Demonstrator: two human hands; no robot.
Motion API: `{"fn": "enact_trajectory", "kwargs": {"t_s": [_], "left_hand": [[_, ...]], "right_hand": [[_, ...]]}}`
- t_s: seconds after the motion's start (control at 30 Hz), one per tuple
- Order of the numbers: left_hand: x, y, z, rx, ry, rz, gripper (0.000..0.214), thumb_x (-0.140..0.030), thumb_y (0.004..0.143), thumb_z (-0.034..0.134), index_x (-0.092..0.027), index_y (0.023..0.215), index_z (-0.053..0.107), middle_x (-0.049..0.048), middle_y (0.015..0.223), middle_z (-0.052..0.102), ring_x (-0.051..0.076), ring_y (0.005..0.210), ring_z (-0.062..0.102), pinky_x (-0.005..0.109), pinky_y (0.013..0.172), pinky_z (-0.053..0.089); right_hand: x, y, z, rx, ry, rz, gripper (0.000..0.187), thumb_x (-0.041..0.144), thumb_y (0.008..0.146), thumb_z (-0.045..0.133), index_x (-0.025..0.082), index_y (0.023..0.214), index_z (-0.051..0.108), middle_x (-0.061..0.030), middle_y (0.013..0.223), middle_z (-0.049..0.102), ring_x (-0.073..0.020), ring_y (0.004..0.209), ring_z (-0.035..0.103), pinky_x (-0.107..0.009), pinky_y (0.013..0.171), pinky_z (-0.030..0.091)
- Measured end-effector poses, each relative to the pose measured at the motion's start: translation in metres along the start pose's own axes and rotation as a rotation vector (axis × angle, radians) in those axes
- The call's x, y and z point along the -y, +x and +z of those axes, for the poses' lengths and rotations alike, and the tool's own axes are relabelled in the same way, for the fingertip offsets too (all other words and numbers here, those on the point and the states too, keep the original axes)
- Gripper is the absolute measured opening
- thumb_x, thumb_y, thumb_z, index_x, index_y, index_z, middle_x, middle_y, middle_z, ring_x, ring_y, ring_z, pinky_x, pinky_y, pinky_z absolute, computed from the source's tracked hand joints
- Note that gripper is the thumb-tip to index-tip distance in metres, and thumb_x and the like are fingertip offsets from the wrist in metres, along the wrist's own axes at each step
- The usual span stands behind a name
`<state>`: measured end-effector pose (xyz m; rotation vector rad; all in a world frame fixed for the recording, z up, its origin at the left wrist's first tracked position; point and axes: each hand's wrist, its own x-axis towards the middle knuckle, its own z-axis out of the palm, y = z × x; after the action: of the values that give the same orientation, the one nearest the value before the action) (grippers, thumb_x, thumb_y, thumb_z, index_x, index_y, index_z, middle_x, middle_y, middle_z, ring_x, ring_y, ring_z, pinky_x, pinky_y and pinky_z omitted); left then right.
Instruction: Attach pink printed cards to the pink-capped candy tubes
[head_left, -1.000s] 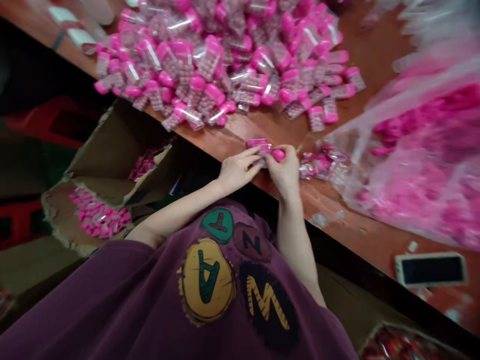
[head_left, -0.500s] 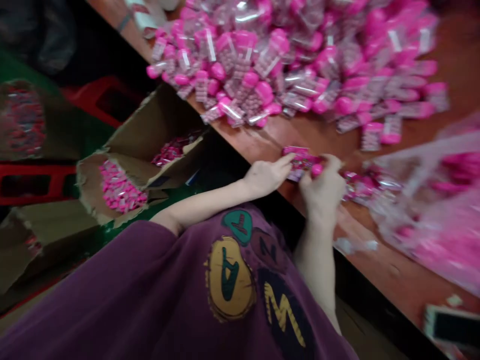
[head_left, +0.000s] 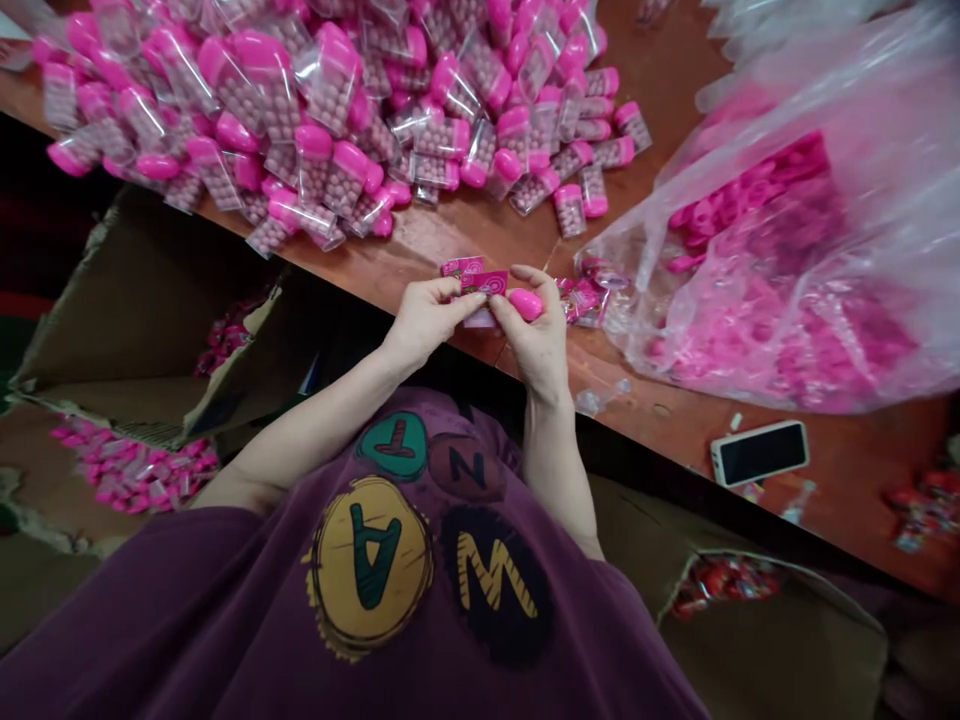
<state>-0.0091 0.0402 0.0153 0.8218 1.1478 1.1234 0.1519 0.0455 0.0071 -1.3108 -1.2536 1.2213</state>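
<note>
My left hand (head_left: 421, 322) is closed at the near table edge, its thumb and fingertips pinching a small pink printed wrapper (head_left: 491, 283). Facing it, my right hand (head_left: 543, 338) has its thumb at the same wrapper. A rounded pink cap (head_left: 526, 304) sits in the curl of my right fingers; whether a bottle is attached is hidden. Behind my left fingertips lies another pink printed piece (head_left: 459, 266). Just right of my right hand are shiny pink packets (head_left: 583, 298). Beyond both hands, small clear bottles with pink caps and pale pink beads (head_left: 330, 90) form a large heap.
A clear plastic bag (head_left: 645, 260) of pink parts fills the table's right side. A phone (head_left: 761, 453) lies near the edge, with red packets (head_left: 926, 510) farther right. Below the table stand open cardboard boxes (head_left: 97, 300) at left and another box (head_left: 772, 650) at right.
The view has swung right, bringing the phone and plastic bag fully in. My left fingers have closed in toward my right hand on the wrapper; the pink cap stays in my right hand.
</note>
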Motion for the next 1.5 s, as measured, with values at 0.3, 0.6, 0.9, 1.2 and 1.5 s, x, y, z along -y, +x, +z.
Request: {"fn": "enact_trajectory", "kwargs": {"t_s": [0.3, 0.6, 0.9, 1.2, 1.5], "left_hand": [[0.005, -0.008, -0.001, -0.047, -0.109, -0.117, 0.037, -0.022, 0.087, 0.087, -0.014, 0.057, 0.067, -0.0008, 0.050, 0.059, 0.005, 0.046, 0.050, 0.020, 0.050, 0.037], [0.008, -0.010, 0.008, -0.081, -0.156, -0.113, 0.042, -0.023, 0.089, 0.087, -0.015, 0.057, 0.061, -0.0029, 0.047, 0.058, 0.006, 0.044, 0.055, 0.019, 0.049, 0.039], [0.005, -0.011, 0.020, -0.103, -0.257, -0.214, 0.051, -0.033, 0.086, 0.091, -0.017, 0.055, 0.054, -0.0057, 0.042, 0.050, 0.006, 0.038, 0.050, 0.020, 0.043, 0.037], [-0.001, -0.015, 0.006, 0.012, -0.232, -0.304, 0.043, -0.034, 0.093, 0.084, -0.015, 0.061, 0.063, -0.0017, 0.050, 0.055, 0.005, 0.045, 0.051, 0.021, 0.050, 0.041], [-0.001, -0.008, 0.001, -0.288, -0.264, -0.261, 0.047, -0.037, 0.088, 0.090, -0.018, 0.061, 0.057, -0.0072, 0.048, 0.047, 0.004, 0.044, 0.041, 0.021, 0.049, 0.041]], "right_hand": [[-0.009, -0.017, 0.014, 0.042, 0.344, 0.314, 0.043, 0.052, 0.078, 0.092, 0.019, 0.094, 0.069, 0.0094, 0.056, 0.054, -0.0069, 0.049, 0.044, -0.023, 0.050, 0.038], [-0.017, -0.021, 0.021, -0.091, 0.260, 0.122, 0.056, 0.050, 0.078, 0.091, 0.029, 0.118, 0.058, 0.0045, 0.093, 0.064, -0.0079, 0.064, 0.056, -0.024, 0.059, 0.053], [-0.026, -0.026, 0.029, -0.125, 0.191, 0.077, 0.046, 0.057, 0.089, 0.079, 0.030, 0.115, 0.051, 0.0054, 0.087, 0.057, -0.0067, 0.054, 0.051, -0.023, 0.049, 0.048], [-0.018, -0.021, 0.019, -0.062, 0.208, 0.188, 0.054, 0.059, 0.086, 0.082, 0.032, 0.119, 0.050, 0.0054, 0.081, 0.057, -0.0096, 0.057, 0.052, -0.024, 0.050, 0.045], [0.003, -0.039, 0.010, -0.009, 0.467, 0.325, 0.033, 0.050, 0.087, 0.080, 0.025, 0.094, 0.059, 0.0063, 0.068, 0.059, -0.0090, 0.058, 0.053, -0.023, 0.055, 0.050]]}}
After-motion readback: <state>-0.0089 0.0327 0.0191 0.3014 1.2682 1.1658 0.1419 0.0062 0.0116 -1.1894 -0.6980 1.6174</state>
